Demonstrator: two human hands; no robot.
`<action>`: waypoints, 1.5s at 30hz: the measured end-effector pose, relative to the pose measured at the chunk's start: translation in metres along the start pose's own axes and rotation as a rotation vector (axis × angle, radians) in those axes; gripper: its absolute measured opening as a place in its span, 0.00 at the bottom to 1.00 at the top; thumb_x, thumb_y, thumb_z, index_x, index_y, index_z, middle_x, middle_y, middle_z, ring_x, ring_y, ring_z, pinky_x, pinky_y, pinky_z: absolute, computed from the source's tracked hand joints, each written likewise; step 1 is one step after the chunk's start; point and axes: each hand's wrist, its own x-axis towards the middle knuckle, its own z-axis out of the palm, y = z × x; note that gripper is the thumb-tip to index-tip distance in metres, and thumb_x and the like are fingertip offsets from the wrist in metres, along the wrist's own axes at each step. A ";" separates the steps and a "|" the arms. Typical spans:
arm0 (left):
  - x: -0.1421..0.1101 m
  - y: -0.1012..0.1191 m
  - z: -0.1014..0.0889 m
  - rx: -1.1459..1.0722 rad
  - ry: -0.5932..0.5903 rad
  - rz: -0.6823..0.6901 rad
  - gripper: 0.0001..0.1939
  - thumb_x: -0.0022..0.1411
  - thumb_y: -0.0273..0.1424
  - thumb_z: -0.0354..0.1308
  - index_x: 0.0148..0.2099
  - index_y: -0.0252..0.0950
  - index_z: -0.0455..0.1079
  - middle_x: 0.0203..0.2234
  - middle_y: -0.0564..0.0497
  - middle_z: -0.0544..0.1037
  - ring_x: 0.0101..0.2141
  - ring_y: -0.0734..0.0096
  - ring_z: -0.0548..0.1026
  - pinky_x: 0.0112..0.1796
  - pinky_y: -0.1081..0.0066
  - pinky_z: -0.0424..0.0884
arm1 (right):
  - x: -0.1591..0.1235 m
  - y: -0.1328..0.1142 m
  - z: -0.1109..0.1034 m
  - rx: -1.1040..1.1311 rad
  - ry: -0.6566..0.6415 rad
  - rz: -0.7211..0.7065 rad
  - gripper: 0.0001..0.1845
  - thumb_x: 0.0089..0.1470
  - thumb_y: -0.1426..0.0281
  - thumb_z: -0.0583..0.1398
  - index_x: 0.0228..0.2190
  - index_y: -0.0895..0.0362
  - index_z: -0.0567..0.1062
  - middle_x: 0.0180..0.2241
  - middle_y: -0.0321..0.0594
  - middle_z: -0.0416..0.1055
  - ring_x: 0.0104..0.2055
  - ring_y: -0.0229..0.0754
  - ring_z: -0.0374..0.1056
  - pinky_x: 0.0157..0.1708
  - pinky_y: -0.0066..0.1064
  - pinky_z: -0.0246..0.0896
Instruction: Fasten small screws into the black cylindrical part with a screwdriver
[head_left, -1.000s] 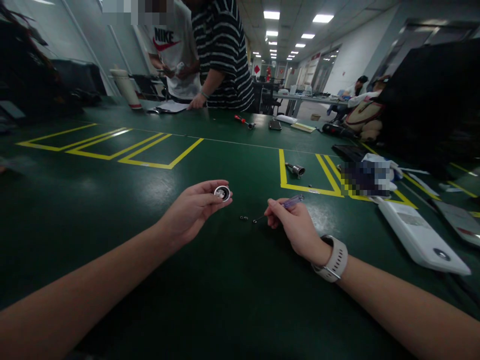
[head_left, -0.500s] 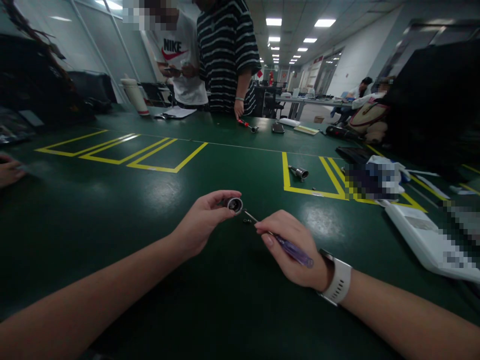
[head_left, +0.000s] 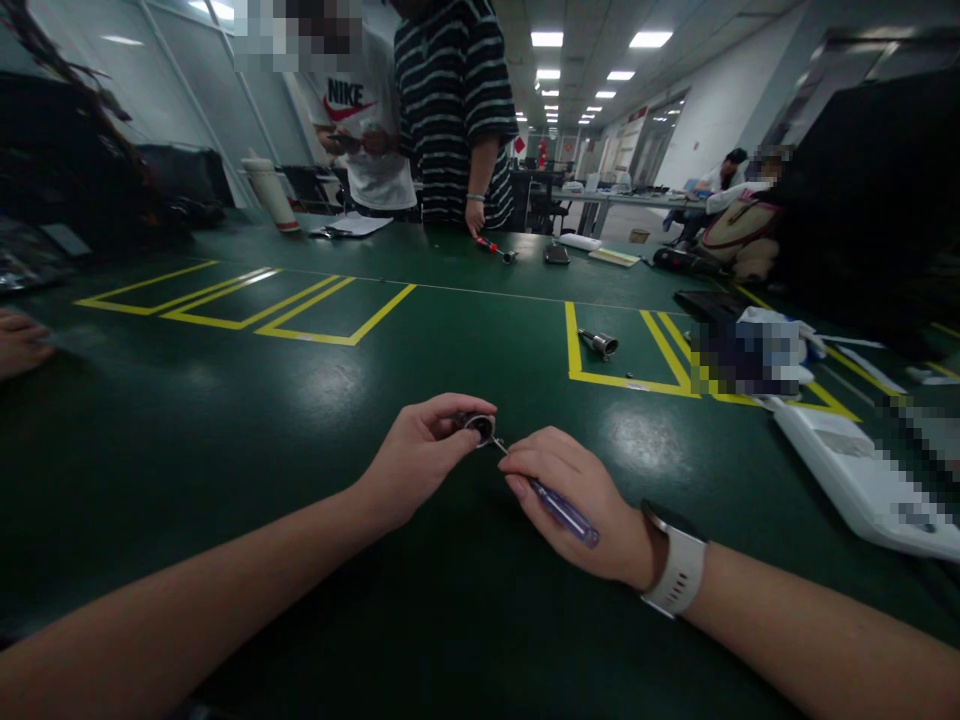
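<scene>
Between the thumb and fingers of my left hand (head_left: 420,455) is a small round metal cup-like part (head_left: 478,428), its hollow side turned towards me and to the right. My right hand (head_left: 574,505) is closed on a screwdriver (head_left: 566,515) with a clear purple handle. The screwdriver's thin shaft points up and left, and its tip is at the rim of the metal part; whether it touches a screw there is too small to tell. The small metal pieces on the table near the tip are mostly hidden by my hands.
A cone-shaped metal part (head_left: 600,343) lies inside a yellow tape outline (head_left: 630,384) on the green table. A white device (head_left: 847,475) is at the right. Across the table, a person's hand touches a red-handled tool (head_left: 487,245). Another person's hand (head_left: 22,343) rests at the left edge.
My right hand has turned the screwdriver from the loose small pieces to the metal part's rim. My left hand has brought the part right and slightly down, tilting it. A co-worker's hand reached the red-handled tool.
</scene>
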 end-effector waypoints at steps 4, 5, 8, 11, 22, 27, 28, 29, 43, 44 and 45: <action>0.001 -0.002 0.000 -0.015 0.025 0.005 0.11 0.49 0.24 0.58 0.37 0.35 0.74 0.32 0.50 0.79 0.36 0.68 0.76 0.41 0.68 0.70 | 0.001 -0.002 -0.001 -0.025 -0.023 -0.022 0.10 0.55 0.75 0.52 0.40 0.57 0.68 0.35 0.44 0.71 0.37 0.42 0.66 0.37 0.36 0.64; 0.001 -0.002 0.000 -0.022 0.027 0.005 0.11 0.49 0.24 0.58 0.37 0.35 0.74 0.32 0.50 0.79 0.36 0.68 0.76 0.40 0.69 0.70 | 0.001 -0.002 -0.001 -0.028 -0.024 -0.026 0.10 0.55 0.75 0.52 0.40 0.57 0.68 0.35 0.44 0.71 0.37 0.42 0.66 0.36 0.36 0.64; 0.001 -0.002 0.001 -0.036 0.033 -0.002 0.11 0.49 0.24 0.58 0.37 0.34 0.74 0.31 0.50 0.79 0.35 0.69 0.76 0.40 0.69 0.71 | 0.001 -0.003 -0.001 -0.040 -0.024 -0.031 0.10 0.55 0.75 0.51 0.40 0.56 0.68 0.35 0.44 0.70 0.37 0.42 0.66 0.36 0.36 0.64; 0.000 0.000 0.003 -0.024 0.039 -0.026 0.10 0.49 0.23 0.58 0.36 0.34 0.74 0.30 0.49 0.79 0.34 0.68 0.76 0.39 0.69 0.71 | 0.002 -0.003 0.000 -0.045 -0.042 -0.013 0.10 0.55 0.75 0.51 0.40 0.57 0.68 0.35 0.45 0.70 0.37 0.42 0.65 0.36 0.36 0.64; 0.011 -0.002 -0.004 -0.153 0.167 -0.059 0.15 0.48 0.22 0.60 0.41 0.34 0.69 0.38 0.47 0.76 0.37 0.69 0.75 0.39 0.69 0.72 | 0.001 0.009 -0.001 0.375 0.213 0.553 0.10 0.56 0.66 0.53 0.29 0.56 0.72 0.28 0.38 0.71 0.33 0.41 0.67 0.34 0.34 0.61; 0.012 -0.004 -0.007 -0.187 0.142 -0.088 0.14 0.48 0.21 0.60 0.40 0.34 0.68 0.38 0.47 0.75 0.38 0.68 0.74 0.40 0.70 0.73 | 0.002 0.023 0.003 0.519 0.282 0.704 0.12 0.55 0.64 0.53 0.27 0.57 0.72 0.26 0.37 0.70 0.31 0.40 0.66 0.35 0.35 0.60; 0.012 -0.004 -0.007 -0.188 0.137 -0.092 0.15 0.48 0.21 0.60 0.40 0.34 0.67 0.39 0.47 0.75 0.39 0.68 0.74 0.40 0.70 0.73 | 0.002 0.024 0.003 0.531 0.287 0.711 0.13 0.55 0.63 0.53 0.27 0.57 0.72 0.26 0.37 0.70 0.31 0.40 0.66 0.34 0.34 0.60; 0.012 -0.004 -0.007 -0.188 0.132 -0.097 0.15 0.49 0.21 0.60 0.41 0.34 0.67 0.39 0.47 0.75 0.39 0.68 0.74 0.40 0.70 0.72 | 0.002 0.025 0.004 0.541 0.284 0.718 0.13 0.55 0.63 0.53 0.27 0.57 0.72 0.26 0.37 0.70 0.31 0.40 0.66 0.34 0.34 0.60; 0.012 -0.003 -0.006 -0.194 0.120 -0.102 0.14 0.48 0.22 0.60 0.40 0.34 0.66 0.39 0.47 0.74 0.40 0.67 0.74 0.41 0.67 0.71 | 0.001 0.020 0.001 0.555 0.173 0.701 0.13 0.55 0.64 0.52 0.27 0.57 0.72 0.26 0.37 0.69 0.31 0.40 0.66 0.34 0.34 0.60; 0.012 -0.003 -0.006 -0.192 0.115 -0.100 0.14 0.48 0.22 0.60 0.40 0.34 0.66 0.39 0.47 0.74 0.40 0.66 0.74 0.41 0.67 0.71 | 0.001 0.020 0.001 0.547 0.165 0.703 0.13 0.55 0.64 0.52 0.27 0.57 0.72 0.26 0.37 0.69 0.31 0.40 0.66 0.34 0.34 0.60; 0.013 -0.004 -0.006 -0.189 0.113 -0.098 0.14 0.48 0.22 0.60 0.39 0.34 0.65 0.39 0.47 0.74 0.40 0.66 0.73 0.42 0.67 0.71 | 0.002 0.019 0.000 0.535 0.156 0.704 0.13 0.55 0.64 0.52 0.27 0.57 0.72 0.26 0.37 0.69 0.31 0.40 0.66 0.34 0.34 0.60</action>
